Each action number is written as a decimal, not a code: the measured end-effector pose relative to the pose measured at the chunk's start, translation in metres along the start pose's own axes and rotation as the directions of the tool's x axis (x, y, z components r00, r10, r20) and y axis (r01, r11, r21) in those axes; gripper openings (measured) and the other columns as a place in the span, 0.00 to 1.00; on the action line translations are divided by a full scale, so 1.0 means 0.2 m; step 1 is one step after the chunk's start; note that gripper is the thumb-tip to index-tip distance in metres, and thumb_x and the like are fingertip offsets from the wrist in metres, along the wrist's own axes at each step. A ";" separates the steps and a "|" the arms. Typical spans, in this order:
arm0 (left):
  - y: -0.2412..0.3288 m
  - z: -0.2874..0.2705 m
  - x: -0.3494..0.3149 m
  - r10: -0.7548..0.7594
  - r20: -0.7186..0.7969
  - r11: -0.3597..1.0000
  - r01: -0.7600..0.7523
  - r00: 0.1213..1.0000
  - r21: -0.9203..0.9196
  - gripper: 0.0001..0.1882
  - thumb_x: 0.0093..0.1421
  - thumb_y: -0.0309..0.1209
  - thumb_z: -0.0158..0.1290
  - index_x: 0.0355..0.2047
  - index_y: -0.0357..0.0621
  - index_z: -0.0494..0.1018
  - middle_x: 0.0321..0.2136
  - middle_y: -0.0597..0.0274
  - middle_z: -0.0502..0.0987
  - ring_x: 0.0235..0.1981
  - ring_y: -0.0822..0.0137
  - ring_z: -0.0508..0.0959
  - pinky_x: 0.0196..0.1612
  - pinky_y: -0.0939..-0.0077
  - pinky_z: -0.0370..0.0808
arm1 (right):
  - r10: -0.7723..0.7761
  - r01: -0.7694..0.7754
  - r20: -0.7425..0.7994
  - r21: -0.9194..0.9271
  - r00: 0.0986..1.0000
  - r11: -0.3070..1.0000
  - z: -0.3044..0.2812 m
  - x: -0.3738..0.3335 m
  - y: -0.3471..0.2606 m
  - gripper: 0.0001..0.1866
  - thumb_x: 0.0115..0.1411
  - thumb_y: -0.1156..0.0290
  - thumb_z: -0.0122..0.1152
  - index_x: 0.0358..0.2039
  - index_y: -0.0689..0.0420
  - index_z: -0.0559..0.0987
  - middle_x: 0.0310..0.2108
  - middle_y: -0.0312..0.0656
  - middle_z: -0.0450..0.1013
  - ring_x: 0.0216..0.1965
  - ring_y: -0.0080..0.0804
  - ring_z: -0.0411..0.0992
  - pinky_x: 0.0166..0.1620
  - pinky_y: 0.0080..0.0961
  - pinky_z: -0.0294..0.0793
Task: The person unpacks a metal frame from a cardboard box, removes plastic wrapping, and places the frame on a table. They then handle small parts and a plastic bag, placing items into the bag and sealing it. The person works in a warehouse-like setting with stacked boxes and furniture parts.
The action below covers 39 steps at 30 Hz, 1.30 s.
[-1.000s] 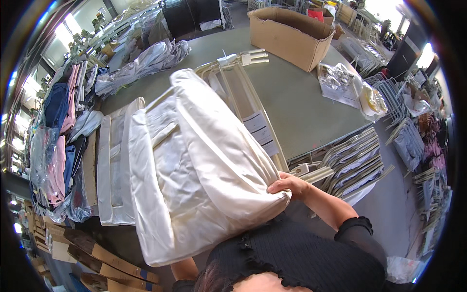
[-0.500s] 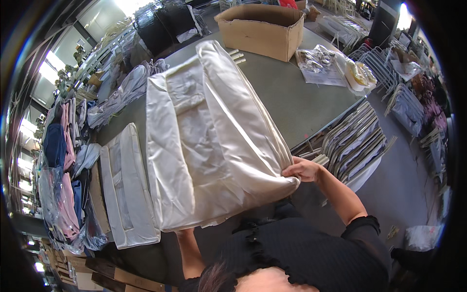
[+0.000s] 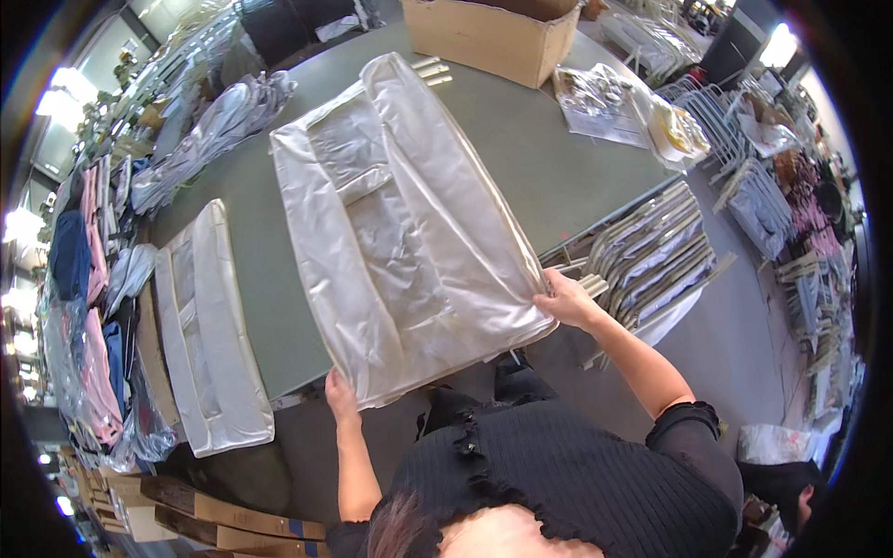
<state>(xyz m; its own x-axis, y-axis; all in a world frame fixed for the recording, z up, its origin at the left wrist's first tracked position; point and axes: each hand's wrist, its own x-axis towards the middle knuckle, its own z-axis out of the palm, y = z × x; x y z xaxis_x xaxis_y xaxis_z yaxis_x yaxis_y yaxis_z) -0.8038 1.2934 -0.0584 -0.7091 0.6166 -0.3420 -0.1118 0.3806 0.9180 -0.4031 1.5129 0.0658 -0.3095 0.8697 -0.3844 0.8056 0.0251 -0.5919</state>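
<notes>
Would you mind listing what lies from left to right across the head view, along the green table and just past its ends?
Heap of pink and blue garments → smaller cream padded cover → large cream padded cover held by left hand and right hand → stack of bagged items → wire racks.

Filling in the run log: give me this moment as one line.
left hand: grips near-left corner of clear plastic garment bag | right hand: grips near-right corner | bag: spread flat on grey table | second bag: lies left
</notes>
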 end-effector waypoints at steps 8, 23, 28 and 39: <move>0.06 0.14 -0.43 -0.219 -0.205 0.938 0.147 0.954 -0.314 0.38 0.60 0.46 0.53 0.61 0.41 0.48 0.57 0.54 0.61 0.57 0.59 0.63 0.59 0.62 0.60 | -0.221 0.135 -0.290 -0.289 0.931 0.948 -0.03 0.09 0.30 0.24 0.59 0.52 0.52 0.49 0.56 0.71 0.49 0.44 0.69 0.52 0.43 0.63 0.56 0.39 0.56; -1.28 0.19 -1.49 -0.601 -0.113 0.798 0.602 0.791 -0.034 0.23 0.51 0.47 0.60 0.40 0.43 0.76 0.39 0.52 0.77 0.45 0.58 0.75 0.47 0.68 0.70 | -0.728 0.837 0.503 0.015 0.466 0.547 0.92 -0.31 0.19 0.06 0.52 0.74 0.60 0.31 0.59 0.73 0.28 0.43 0.69 0.34 0.43 0.68 0.39 0.35 0.67; -1.42 0.14 -1.72 -0.721 0.031 0.689 0.712 0.692 0.135 0.43 0.46 0.57 0.58 0.59 0.52 0.62 0.61 0.44 0.55 0.62 0.43 0.54 0.63 0.55 0.54 | -0.543 0.758 0.730 0.053 0.415 0.650 1.69 -0.16 -0.13 0.06 0.53 0.70 0.61 0.27 0.58 0.74 0.23 0.42 0.70 0.26 0.34 0.70 0.31 0.29 0.69; -1.74 0.27 -1.53 -0.776 -0.208 0.611 0.791 0.595 -0.015 0.46 0.44 0.44 0.64 0.62 0.57 0.54 0.60 0.38 0.53 0.60 0.40 0.56 0.59 0.50 0.60 | -0.435 0.668 0.508 -0.538 0.744 0.514 3.51 1.01 -0.17 0.28 0.50 0.44 0.59 0.38 0.57 0.80 0.38 0.53 0.76 0.43 0.50 0.74 0.46 0.41 0.72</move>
<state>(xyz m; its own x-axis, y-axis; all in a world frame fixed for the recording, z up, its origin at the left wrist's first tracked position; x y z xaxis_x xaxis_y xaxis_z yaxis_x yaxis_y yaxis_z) -0.5106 1.0084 -0.2838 -0.4804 -0.0717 -0.8741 -0.6401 0.7100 0.2936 -0.8471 1.3427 -0.4896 -0.8372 0.3857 -0.3877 0.4789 0.8593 -0.1794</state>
